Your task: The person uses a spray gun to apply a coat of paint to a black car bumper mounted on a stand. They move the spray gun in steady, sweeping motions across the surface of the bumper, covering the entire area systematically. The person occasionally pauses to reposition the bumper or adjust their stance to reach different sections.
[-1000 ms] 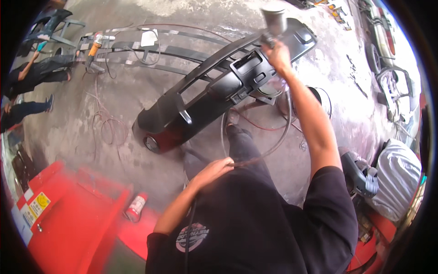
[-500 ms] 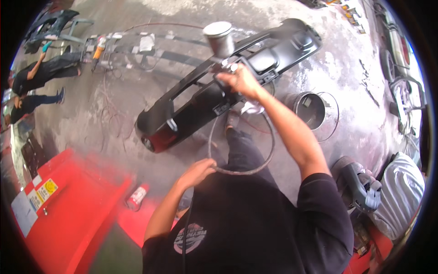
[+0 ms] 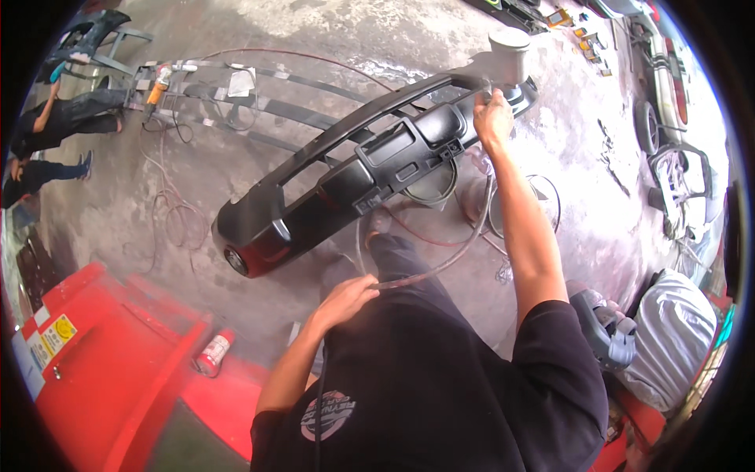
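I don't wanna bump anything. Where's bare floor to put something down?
Concrete floor looks bare between the black bumper's right end and the dark debris, and beyond the red hose. It's crowded below the bumper, where the left hand holds the looping grey hose.

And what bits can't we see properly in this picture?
All in the head view:
- Trigger of the spray gun: hidden by the right hand.
- Inside of the bucket: mostly behind the right forearm.
- Part of the hose: covered by the left hand.
- Yellow things, top right: too small to name.
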`<state>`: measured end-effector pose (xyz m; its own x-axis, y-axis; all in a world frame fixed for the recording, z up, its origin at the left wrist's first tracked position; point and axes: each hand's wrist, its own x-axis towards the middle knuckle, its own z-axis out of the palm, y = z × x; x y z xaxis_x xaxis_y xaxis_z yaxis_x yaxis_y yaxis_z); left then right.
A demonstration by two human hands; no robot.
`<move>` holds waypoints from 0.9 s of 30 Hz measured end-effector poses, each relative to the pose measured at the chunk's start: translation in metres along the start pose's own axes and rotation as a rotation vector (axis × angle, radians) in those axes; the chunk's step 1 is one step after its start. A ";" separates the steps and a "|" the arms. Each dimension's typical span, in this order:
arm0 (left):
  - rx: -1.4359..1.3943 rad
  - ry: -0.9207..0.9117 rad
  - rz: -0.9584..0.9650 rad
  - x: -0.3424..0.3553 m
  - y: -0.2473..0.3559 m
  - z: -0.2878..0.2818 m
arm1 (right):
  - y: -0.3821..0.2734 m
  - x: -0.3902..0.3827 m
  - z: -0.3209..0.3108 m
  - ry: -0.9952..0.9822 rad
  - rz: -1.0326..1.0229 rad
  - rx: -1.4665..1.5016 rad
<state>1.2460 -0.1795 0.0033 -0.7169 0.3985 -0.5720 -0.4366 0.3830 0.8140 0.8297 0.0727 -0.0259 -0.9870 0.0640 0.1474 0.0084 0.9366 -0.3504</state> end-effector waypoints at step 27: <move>0.005 -0.241 0.160 -0.022 -0.087 -0.057 | -0.103 -0.084 -0.002 -0.582 0.097 0.500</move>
<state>1.2685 -0.2695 -0.0495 -0.6263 0.6408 -0.4441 -0.3252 0.3030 0.8958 0.9118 -0.0281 -0.0005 -0.9122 -0.1826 -0.3668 0.1626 0.6603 -0.7332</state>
